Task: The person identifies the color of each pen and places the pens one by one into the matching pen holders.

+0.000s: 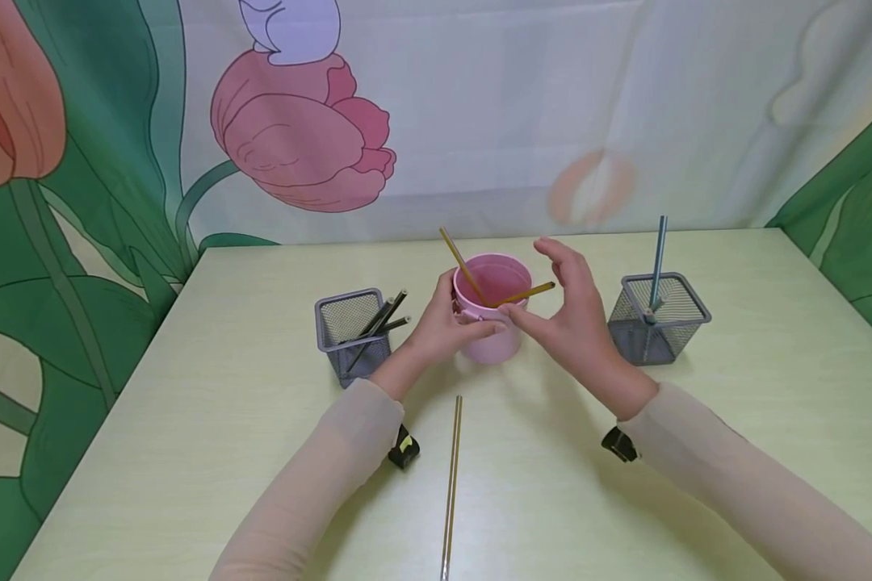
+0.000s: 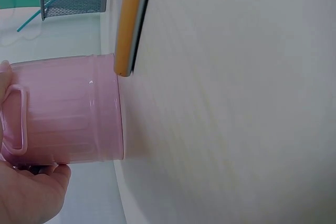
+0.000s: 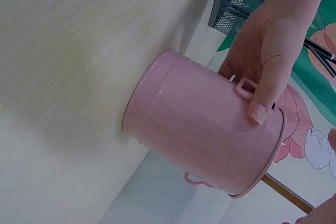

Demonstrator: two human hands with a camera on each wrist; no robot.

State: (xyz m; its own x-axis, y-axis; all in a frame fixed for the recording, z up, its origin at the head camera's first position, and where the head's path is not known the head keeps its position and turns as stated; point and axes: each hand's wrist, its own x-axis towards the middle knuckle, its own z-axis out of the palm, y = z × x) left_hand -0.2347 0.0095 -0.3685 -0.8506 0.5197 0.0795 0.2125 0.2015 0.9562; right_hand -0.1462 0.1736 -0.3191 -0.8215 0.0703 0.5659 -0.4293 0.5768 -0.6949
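Observation:
A pink bucket [image 1: 492, 345] with small side handles stands upright on the table. My left hand [image 1: 436, 329] grips its left side, thumb across the front below the rim and over a handle in the right wrist view. Two yellow pencils lean in the bucket, one pencil [image 1: 450, 246] up to the left, the other pencil [image 1: 539, 290] over the right rim. At the bucket's right, my right hand [image 1: 577, 327] has its thumb tip at the front rim and its index finger raised well apart, nothing between them. Another yellow pencil [image 1: 452, 484] lies on the table in front.
To the left stands a grey mesh pen holder [image 1: 341, 347] with several black pencils [image 1: 388, 315]. A second mesh holder [image 1: 668, 339], at the right, contains blue pencils [image 1: 660, 250]. Behind the table [image 1: 189, 452] hangs a flower-printed cloth [image 1: 465, 121].

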